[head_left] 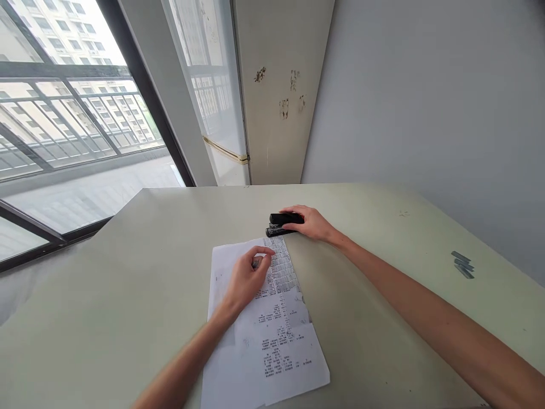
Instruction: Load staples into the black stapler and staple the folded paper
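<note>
A black stapler (284, 222) lies just past the top edge of the printed sheets (285, 346), its nose pointing left. My right hand (310, 223) is closed around its rear end, fingers on top and thumb low along the near side. Over the upper part of the paper, my left hand (251, 270) is curled, with the fingertips near a block of dense print. A small greyish thing shows in the gap between its fingers and thumb, too little of it visible to name. The sheets overlap unevenly, some blank and some printed.
Several grey strips, like staple sticks (462, 265), lie at the right of the pale table (128, 295). A grey wall (426, 102) borders the right side. Beyond the table's far edge stands a scuffed cream panel (281, 142), with large windows at the left.
</note>
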{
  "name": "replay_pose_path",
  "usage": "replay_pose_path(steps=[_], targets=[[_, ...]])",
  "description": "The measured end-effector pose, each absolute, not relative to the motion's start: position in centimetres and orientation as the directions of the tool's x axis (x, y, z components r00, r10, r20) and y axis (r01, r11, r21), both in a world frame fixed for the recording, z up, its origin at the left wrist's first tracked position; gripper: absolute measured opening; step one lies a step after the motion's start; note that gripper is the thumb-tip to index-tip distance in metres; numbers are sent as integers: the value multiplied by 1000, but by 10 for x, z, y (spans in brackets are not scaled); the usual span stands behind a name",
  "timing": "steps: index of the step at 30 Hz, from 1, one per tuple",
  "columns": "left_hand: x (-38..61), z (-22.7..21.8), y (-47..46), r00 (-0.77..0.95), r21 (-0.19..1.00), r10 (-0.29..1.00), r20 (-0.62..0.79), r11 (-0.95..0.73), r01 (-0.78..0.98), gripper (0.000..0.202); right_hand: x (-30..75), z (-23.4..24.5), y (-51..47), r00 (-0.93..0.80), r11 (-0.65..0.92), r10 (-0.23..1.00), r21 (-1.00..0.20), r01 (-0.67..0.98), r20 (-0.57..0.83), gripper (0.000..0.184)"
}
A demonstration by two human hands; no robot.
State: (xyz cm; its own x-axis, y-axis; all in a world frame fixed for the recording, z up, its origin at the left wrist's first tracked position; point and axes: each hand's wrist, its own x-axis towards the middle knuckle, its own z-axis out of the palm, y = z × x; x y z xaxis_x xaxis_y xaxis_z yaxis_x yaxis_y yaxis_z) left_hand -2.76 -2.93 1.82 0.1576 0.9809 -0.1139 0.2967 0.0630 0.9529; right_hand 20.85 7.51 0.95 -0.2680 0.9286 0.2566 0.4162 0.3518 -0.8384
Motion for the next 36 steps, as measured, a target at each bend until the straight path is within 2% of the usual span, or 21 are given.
replay_pose_path(steps=[2, 5, 7, 8, 11, 16, 20, 23, 26, 28, 30, 33, 36], targets=[[-24, 27, -31, 156, 955, 943, -293, 297, -2, 27, 202, 24, 52, -237, 439, 899, -765, 471, 369, 41], [-13, 40, -34, 261, 735, 856, -446, 516, -439, 27, 193, 42, 2, -258, 579, 811, -661, 477, 525, 33], [-3, 46, -38, 326, 630, 830, -453, 557, -541, 32, 190, 46, -31, -353, 611, 791, -635, 472, 499, 42], [2, 48, -40, 355, 626, 824, -441, 566, -536, 36, 190, 46, -45, -381, 610, 792, -627, 485, 476, 49], [18, 52, -45, 428, 697, 799, -423, 589, -409, 49, 194, 42, -69, -412, 590, 807, -579, 562, 423, 54], [42, 58, -51, 549, 701, 732, -403, 633, -329, 59, 215, 36, -80, -377, 570, 818, -526, 631, 434, 35], [57, 55, -55, 604, 719, 707, -368, 629, -297, 59, 239, 39, -93, -372, 584, 804, -497, 642, 464, 27], [52, 52, -53, 556, 859, 775, -301, 473, -195, 54, 274, 39, -102, -283, 519, 836, -509, 686, 470, 27], [25, 51, -42, 416, 986, 898, -147, 102, 128, 47, 331, 26, -104, -133, 388, 865, -476, 790, 484, 29], [-3, 46, -32, 332, 887, 943, -2, -152, 436, 43, 378, 11, -103, -13, 242, 888, -444, 863, 459, 30], [-30, 37, -22, 270, 720, 956, 116, -269, 640, 42, 422, -6, -101, 87, 96, 904, -398, 912, 419, 33], [-62, 16, -12, 351, 496, 898, 264, -439, 750, 39, 473, -27, -99, 117, -8, 929, -297, 955, 351, 38], [-76, -2, -10, 428, 353, 857, 286, -510, 785, 45, 505, -41, -97, 142, -62, 937, -250, 966, 318, 41]])
